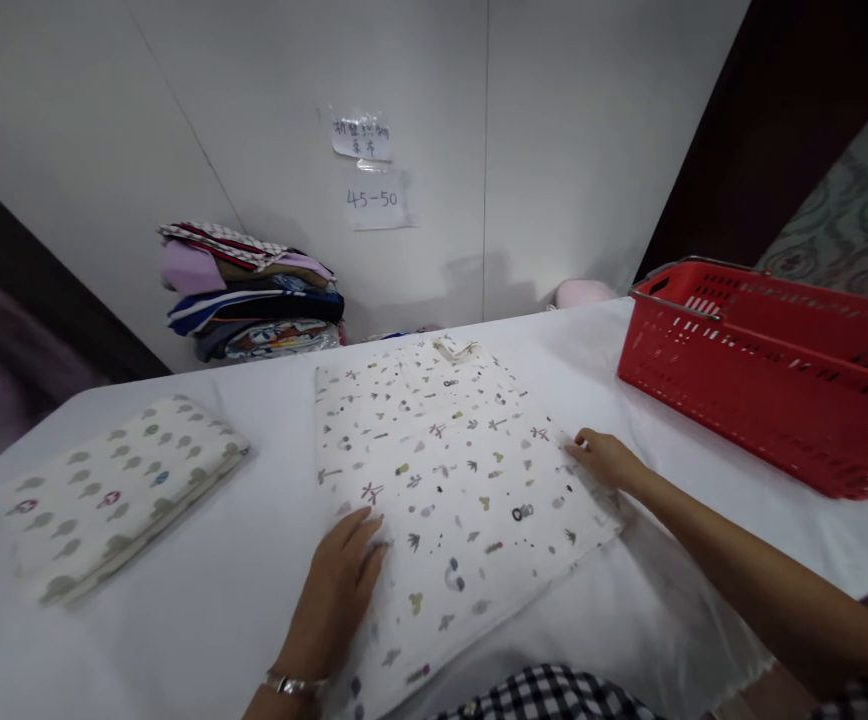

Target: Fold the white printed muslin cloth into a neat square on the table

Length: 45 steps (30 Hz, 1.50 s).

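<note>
A white cloth (449, 470) printed with small palms, leaves and other motifs lies spread flat in front of me. At its left edge rests my left hand (340, 580), fingers extended and slightly apart on the fabric. My right hand (605, 460) is at the opposite edge, thumb and fingers closed on the cloth's border. Near the far edge sits a small bunched bit of fabric or strap (455, 350). Off to the left is a folded white cloth (134, 490) with a grey-green tree-like print, touched by neither hand.
A white-covered table (269, 540) carries everything. On the right stands a red plastic basket (764, 370) with a metal handle. Folded textiles (254, 290) are stacked at the back left against a pale wall with paper signs (374, 198). A pink object (582, 292) shows behind the table.
</note>
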Tool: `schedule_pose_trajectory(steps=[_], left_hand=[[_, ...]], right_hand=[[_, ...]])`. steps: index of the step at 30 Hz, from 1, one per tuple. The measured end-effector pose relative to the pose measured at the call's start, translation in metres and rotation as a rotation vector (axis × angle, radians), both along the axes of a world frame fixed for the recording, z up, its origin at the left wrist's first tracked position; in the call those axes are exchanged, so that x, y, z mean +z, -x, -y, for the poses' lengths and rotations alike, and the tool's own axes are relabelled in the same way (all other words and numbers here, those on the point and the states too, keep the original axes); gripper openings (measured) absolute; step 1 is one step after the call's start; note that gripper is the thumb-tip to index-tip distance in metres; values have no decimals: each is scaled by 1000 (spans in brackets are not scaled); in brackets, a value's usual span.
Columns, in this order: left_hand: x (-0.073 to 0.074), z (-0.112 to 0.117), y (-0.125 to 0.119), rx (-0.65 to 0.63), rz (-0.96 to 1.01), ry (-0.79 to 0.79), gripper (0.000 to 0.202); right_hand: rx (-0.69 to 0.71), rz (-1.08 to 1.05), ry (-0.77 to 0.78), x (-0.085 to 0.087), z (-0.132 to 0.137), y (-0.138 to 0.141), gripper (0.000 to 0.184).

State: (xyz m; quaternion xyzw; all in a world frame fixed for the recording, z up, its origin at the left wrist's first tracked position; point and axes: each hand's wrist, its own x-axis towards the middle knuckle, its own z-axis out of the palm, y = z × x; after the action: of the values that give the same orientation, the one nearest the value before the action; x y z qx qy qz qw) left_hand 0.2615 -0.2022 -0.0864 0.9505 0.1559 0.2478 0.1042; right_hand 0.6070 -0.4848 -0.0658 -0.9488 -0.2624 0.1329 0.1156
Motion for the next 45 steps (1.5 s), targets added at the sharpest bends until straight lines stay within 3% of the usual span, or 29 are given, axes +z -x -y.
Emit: schedule_pose_trajectory(steps=[4, 8, 14, 19, 23, 33, 45], left_hand=[[-3, 1, -4, -41, 10, -60, 32], [-8, 2, -9, -28, -21, -117, 30], [-10, 4, -10, 16, -32, -128, 30], [-12, 2, -8, 32, -20, -107, 30], [-15, 2, -6, 45, -8, -76, 32], [-15, 0, -5, 55, 8, -38, 34], [-18, -1, -4, 63, 4, -58, 36]], right_hand=[[54, 151, 144, -3, 10, 15, 35], [100, 228, 79, 4, -6, 3, 34], [114, 145, -130, 19, -91, -49, 24], [49, 105, -119, 14, -159, -91, 25], [-12, 54, -76, 8, -185, -110, 25], [-85, 72, -64, 2, -195, -117, 30], [-35, 77, -79, 0, -194, -118, 27]])
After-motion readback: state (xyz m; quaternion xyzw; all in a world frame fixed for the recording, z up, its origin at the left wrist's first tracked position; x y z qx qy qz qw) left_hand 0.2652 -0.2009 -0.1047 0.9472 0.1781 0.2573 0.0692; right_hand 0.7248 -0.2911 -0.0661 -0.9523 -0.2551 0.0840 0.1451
